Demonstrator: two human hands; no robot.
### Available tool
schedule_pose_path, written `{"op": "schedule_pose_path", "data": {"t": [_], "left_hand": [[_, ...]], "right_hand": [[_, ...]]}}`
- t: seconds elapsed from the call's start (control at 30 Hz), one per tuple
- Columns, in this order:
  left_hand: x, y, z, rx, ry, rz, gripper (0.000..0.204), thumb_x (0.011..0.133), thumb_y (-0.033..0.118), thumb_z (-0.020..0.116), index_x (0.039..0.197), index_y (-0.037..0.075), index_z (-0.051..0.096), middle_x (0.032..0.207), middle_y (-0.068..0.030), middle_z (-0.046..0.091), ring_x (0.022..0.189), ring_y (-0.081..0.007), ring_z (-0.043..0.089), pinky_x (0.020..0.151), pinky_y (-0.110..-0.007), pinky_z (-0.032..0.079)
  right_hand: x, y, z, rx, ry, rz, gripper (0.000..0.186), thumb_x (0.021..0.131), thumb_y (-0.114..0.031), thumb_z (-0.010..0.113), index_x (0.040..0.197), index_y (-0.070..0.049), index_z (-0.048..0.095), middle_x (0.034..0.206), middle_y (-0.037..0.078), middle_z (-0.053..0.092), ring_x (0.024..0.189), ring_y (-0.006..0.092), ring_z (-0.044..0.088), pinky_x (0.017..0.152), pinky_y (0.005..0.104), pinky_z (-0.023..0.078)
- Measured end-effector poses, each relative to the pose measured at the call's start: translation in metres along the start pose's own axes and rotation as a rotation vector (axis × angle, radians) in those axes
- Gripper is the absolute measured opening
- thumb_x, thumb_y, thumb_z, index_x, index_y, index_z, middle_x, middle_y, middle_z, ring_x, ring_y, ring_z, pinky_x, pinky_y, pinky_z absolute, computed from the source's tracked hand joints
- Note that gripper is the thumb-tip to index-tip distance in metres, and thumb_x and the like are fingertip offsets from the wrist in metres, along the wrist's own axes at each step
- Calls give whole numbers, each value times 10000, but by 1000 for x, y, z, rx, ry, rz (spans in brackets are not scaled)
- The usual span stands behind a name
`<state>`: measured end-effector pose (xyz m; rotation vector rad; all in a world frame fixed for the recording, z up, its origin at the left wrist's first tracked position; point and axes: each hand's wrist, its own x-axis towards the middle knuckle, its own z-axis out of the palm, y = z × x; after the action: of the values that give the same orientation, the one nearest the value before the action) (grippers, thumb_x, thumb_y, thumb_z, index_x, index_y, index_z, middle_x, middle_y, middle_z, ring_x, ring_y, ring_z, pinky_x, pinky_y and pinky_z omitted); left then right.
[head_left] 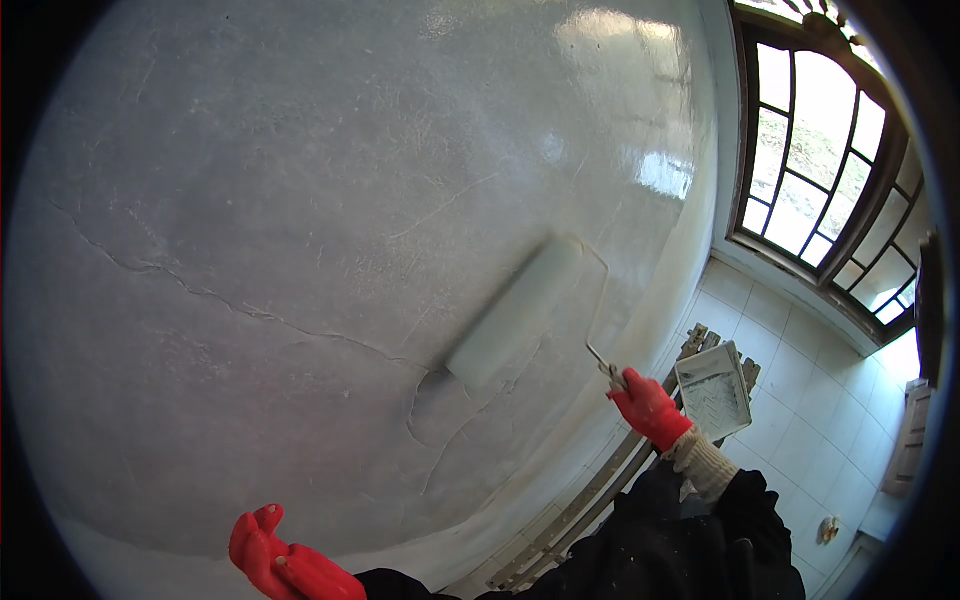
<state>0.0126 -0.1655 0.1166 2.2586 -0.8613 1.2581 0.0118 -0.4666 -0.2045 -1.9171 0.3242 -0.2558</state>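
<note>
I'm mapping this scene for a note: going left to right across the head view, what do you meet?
Left hand in a red glove → long crack in the grey plaster wall → white paint roller → right hand in a red glove → white paint tray on the tiled floor → dark-framed arched window.

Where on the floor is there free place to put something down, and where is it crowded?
Bare tiles lie between the paint tray and the window, and right of the tray. Crowded: the wall foot, where the ladder lies under the right hand holding the roller.
</note>
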Motion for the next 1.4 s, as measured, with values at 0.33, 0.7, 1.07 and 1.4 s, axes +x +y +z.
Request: {"op": "schedule_pose_path", "data": {"t": [0.33,0.7,1.07,1.4], "left_hand": [[-1,-1,-16,92,54,75,360,907,90,307,1220,-14,451,1242,-191,457,1023,-274,524,884,-409,429],[8,-1,28,97,29,118,317,919,124,366,1104,-95,502,1104,-249,511,837,-335,600,786,-414,503],[3,0,46,155,-146,142,316,926,144,383,1104,-91,500,1106,-248,507,838,-335,596,780,-410,505],[-1,-2,62,219,-196,151,297,916,121,395,1088,-89,515,1109,-243,504,864,-338,585,790,-412,494]], "right_hand": [[110,-162,-47,267,266,-376,252,857,-214,606,826,-25,442,588,164,484,531,345,490,496,381,395],[-23,90,17,-285,-108,218,342,827,-379,595,875,-60,481,682,185,588,687,400,583,578,489,436],[-42,202,41,-415,-397,559,405,809,-393,555,919,-13,644,865,206,641,859,369,612,733,453,476],[-4,247,70,-486,-423,620,412,802,-391,559,913,-6,652,902,208,643,887,360,614,765,445,484]]}}
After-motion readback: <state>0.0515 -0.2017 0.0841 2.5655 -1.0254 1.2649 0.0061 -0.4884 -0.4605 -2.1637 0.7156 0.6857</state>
